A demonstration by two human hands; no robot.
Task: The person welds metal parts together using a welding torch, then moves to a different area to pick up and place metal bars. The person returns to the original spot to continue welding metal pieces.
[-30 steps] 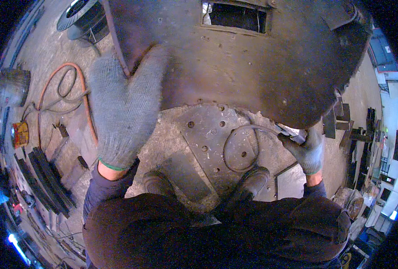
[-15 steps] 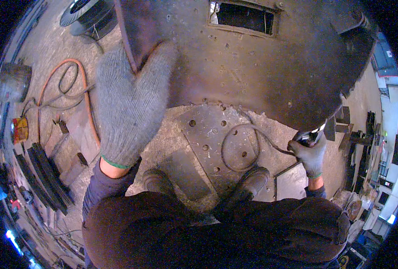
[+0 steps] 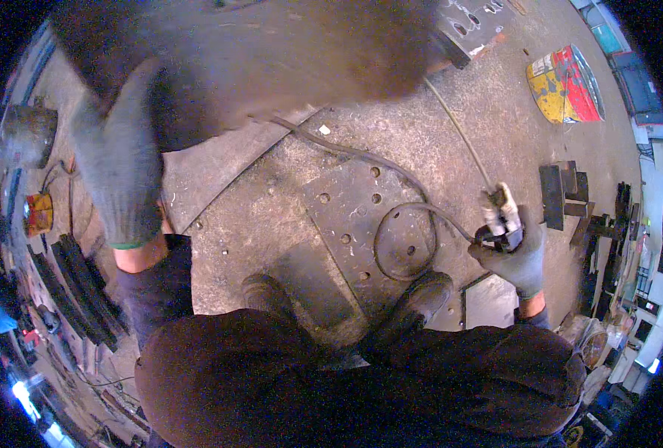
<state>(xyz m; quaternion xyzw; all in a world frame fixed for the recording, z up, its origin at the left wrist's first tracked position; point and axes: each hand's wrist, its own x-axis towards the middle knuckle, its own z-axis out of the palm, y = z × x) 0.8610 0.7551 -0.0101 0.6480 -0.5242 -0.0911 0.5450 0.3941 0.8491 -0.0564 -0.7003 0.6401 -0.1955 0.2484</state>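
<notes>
My left hand [image 3: 119, 168], in a grey knitted glove, grips the lower left corner of a brown welding hand shield [image 3: 287, 56]. The shield is blurred by motion and fills the upper left, cut off by the top edge. To the right, my gloved right hand [image 3: 522, 254] is closed round an electrode holder [image 3: 502, 209]. A long thin welding rod [image 3: 460, 127] sticks out of the holder's pale jaws, slanting up and left toward a steel piece. The holder's dark cable [image 3: 377, 243] loops across a drilled steel plate [image 3: 320, 231] between my feet.
A yellow and red bucket [image 3: 565, 86] stands at the far right. Dark steel offcuts [image 3: 555, 196] lie below it. At far top right is a plate with slotted holes [image 3: 481, 22]. Long black bars [image 3: 78, 287] and a small yellow box [image 3: 39, 213] are on the left.
The shield has swung up and left with my left hand, uncovering the bucket, the rod and more floor. My right hand stays near its place, its holder now in plain sight.
</notes>
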